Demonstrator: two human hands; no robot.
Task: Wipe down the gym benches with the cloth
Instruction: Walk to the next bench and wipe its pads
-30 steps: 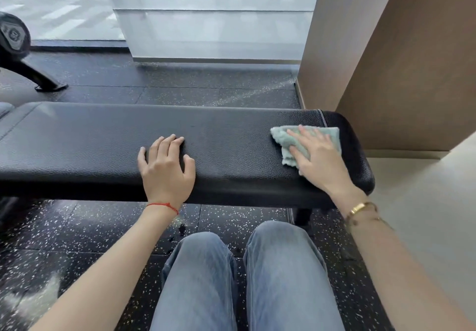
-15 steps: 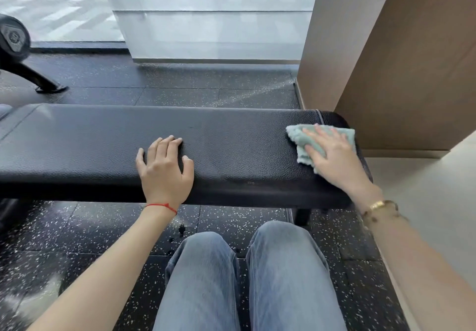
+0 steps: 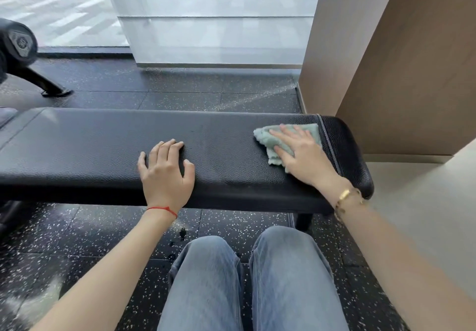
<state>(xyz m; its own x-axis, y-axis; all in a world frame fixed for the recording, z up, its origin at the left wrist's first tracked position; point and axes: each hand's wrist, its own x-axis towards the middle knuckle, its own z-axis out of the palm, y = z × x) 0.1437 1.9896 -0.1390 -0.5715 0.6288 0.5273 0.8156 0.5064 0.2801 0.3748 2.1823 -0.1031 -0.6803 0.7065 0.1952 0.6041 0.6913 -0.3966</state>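
Observation:
A long black padded gym bench (image 3: pixel 98 150) runs across the view in front of my knees. A pale green cloth (image 3: pixel 268 140) lies crumpled on the bench top near its right end. My right hand (image 3: pixel 301 155) presses flat on the cloth, fingers spread, covering most of it. My left hand (image 3: pixel 166 173) rests palm down on the bench's near edge at the middle, fingers apart, holding nothing.
Speckled black rubber floor (image 3: pixel 180 98) lies around the bench. A wooden wall panel (image 3: pixel 412 73) stands close to the bench's right end. A black machine part (image 3: pixel 18 44) with a leg sits far left. A glass wall (image 3: pixel 213 21) is beyond.
My right hand slid the cloth rightward toward the bench end, then back left a little. The left hand has stayed in place.

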